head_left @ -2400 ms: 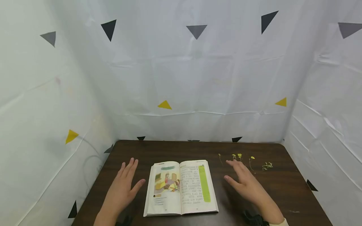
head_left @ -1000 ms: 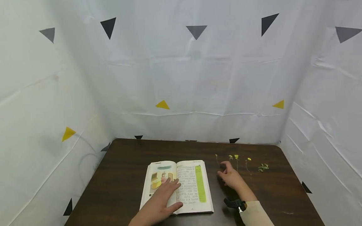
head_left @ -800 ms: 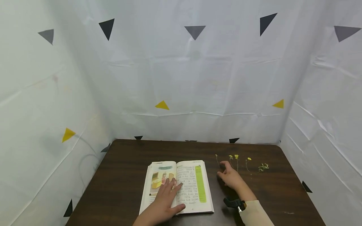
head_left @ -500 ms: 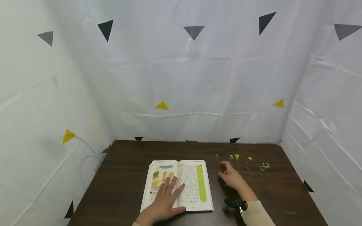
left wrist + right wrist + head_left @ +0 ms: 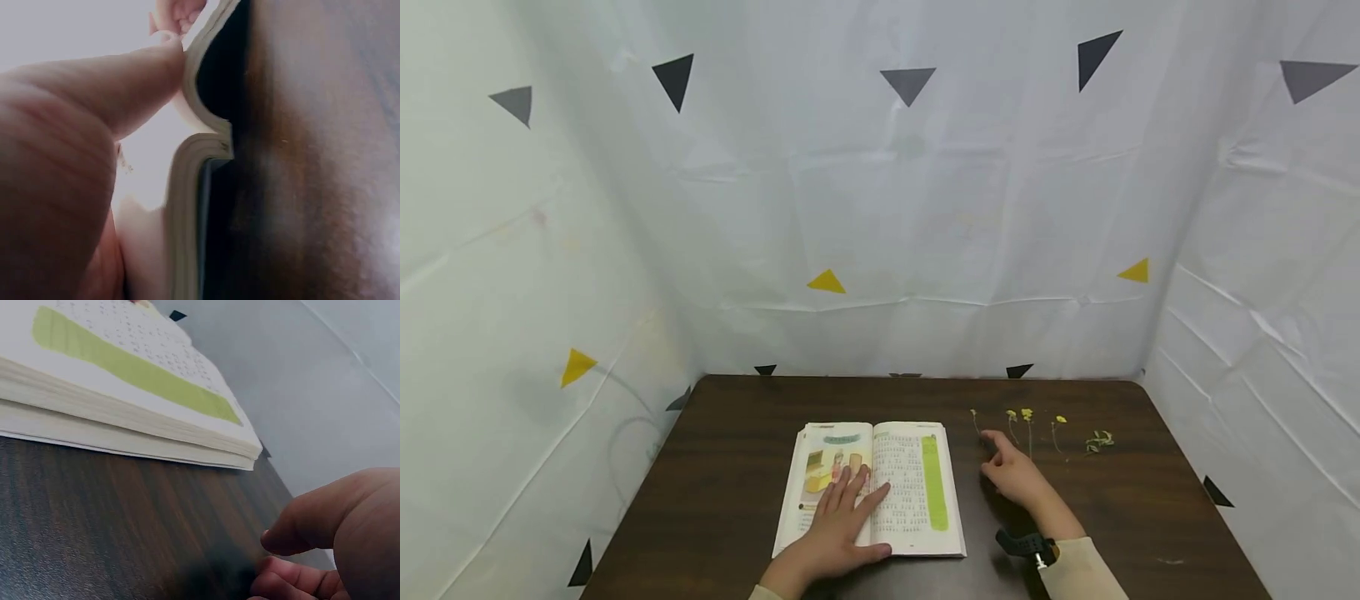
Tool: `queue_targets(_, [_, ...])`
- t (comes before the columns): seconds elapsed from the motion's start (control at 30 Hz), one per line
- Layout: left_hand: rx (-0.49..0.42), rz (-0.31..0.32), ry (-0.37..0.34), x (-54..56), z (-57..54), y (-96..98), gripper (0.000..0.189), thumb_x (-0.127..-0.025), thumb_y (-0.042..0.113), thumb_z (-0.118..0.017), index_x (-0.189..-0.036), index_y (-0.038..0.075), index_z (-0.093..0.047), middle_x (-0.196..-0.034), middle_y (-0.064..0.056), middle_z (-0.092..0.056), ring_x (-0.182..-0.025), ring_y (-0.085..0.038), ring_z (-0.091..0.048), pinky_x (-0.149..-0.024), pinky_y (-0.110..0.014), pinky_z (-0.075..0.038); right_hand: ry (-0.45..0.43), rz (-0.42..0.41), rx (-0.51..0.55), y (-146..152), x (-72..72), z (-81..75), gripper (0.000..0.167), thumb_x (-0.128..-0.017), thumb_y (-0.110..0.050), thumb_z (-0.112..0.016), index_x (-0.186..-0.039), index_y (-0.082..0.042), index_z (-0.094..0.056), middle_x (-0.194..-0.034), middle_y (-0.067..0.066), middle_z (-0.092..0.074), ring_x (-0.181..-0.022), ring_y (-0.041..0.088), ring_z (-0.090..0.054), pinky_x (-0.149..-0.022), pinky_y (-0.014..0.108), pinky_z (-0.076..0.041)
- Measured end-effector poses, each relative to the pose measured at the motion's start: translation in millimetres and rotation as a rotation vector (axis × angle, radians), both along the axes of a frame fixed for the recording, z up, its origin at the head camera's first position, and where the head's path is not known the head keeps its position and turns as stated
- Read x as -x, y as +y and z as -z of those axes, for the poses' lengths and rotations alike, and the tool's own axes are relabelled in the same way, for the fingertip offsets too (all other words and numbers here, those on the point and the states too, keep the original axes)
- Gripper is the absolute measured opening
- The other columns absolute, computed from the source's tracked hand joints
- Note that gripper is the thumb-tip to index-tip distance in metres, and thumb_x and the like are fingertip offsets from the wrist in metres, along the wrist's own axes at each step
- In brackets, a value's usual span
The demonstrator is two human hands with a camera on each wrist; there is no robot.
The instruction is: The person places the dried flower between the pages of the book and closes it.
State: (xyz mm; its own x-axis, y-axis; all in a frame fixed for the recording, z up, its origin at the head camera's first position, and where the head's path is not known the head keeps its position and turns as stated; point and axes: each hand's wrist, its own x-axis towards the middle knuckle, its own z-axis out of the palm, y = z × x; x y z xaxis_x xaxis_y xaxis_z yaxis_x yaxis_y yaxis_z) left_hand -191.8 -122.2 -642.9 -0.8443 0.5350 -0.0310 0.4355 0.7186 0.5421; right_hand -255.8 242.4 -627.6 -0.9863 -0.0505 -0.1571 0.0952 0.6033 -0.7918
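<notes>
An open book (image 5: 917, 492) lies on the table, with a coloured picture on its left page and a green strip down its right page. My left hand (image 5: 835, 533) rests on it with fingers spread, across the left page and the middle fold. In the left wrist view the thumb (image 5: 125, 81) lies over the pages near the book's lower edge. My right hand (image 5: 1018, 479) is low over the table right of the book, index finger reaching to the lower end of a thin stalk with a yellow flower (image 5: 973, 413). Its thumb (image 5: 300, 525) stands apart from the book.
Further right on the dark wooden table (image 5: 737, 467) lie several small yellow flowers (image 5: 1027, 415) on thin stems, and a green leafy sprig (image 5: 1099, 442). White sheeting (image 5: 925, 225) with black, grey and yellow triangles encloses the back and sides. A black strap (image 5: 1022, 543) sits at my right wrist.
My left hand has come from beside the book onto its pages. The right hand has drawn inward and lowered toward the leftmost flower stalk, then barely moved in the last second.
</notes>
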Motion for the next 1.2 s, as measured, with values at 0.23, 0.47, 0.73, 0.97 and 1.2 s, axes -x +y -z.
queue_targets(0.23, [-0.034,-0.009,-0.028,2.1,3.1,-1.0,0.093,-0.093,0.067,-0.074,-0.171,0.034,-0.036,-0.185,-0.015,-0.011,-0.171,-0.048,0.000,-0.131,-0.076,-0.006,0.063,-0.021,-0.146,-10,-2.3,-3.5,0.062,-0.099,-0.006,-0.066,-0.159,-0.001,-0.050,-0.092,0.008,-0.062,-0.072,0.019,-0.055,-0.063,0.035,-0.046])
queue_targets(0.47, [-0.050,0.017,-0.039,1.6,-1.8,-1.0,0.095,-0.092,0.062,-0.078,-0.171,0.029,-0.037,-0.184,-0.019,-0.012,-0.169,-0.051,-0.002,-0.128,-0.080,-0.007,0.101,-0.015,-0.121,-9,-9.2,-2.8,0.052,-0.100,-0.006,-0.067,-0.149,0.003,-0.054,-0.088,0.008,-0.059,-0.069,0.019,-0.053,-0.062,0.034,-0.044])
queue_targets(0.73, [-0.060,0.018,-0.069,1.1,-6.5,-2.8,0.094,-0.092,0.061,-0.079,-0.171,0.029,-0.037,-0.184,-0.019,-0.011,-0.169,-0.052,-0.001,-0.127,-0.081,-0.005,0.121,0.028,-0.054,-9,-8.9,2.2,0.059,-0.099,-0.005,-0.068,-0.156,-0.004,-0.050,-0.087,0.006,-0.060,-0.069,0.016,-0.053,-0.062,0.031,-0.044])
queue_targets(0.97, [-0.065,0.025,-0.083,2.3,-6.0,-3.9,0.095,-0.091,0.058,-0.081,-0.171,0.030,-0.037,-0.184,-0.019,-0.010,-0.169,-0.052,-0.001,-0.127,-0.081,-0.005,0.163,-0.010,-0.272,-18,-8.7,-3.0,0.045,-0.101,-0.009,-0.067,-0.144,0.005,-0.060,-0.107,0.018,-0.069,-0.082,0.027,-0.065,-0.072,0.045,-0.055])
queue_targets(1.2, [-0.068,0.030,-0.097,3.5,-7.2,-4.6,0.094,-0.092,0.058,-0.079,-0.171,0.030,-0.036,-0.184,-0.019,-0.009,-0.169,-0.052,0.001,-0.127,-0.082,-0.005,0.205,-0.033,-0.470,-21,-8.5,-15.4,0.020,-0.102,-0.010,-0.070,-0.116,0.003,-0.065,-0.093,0.018,-0.074,-0.075,0.030,-0.071,-0.066,0.048,-0.058])
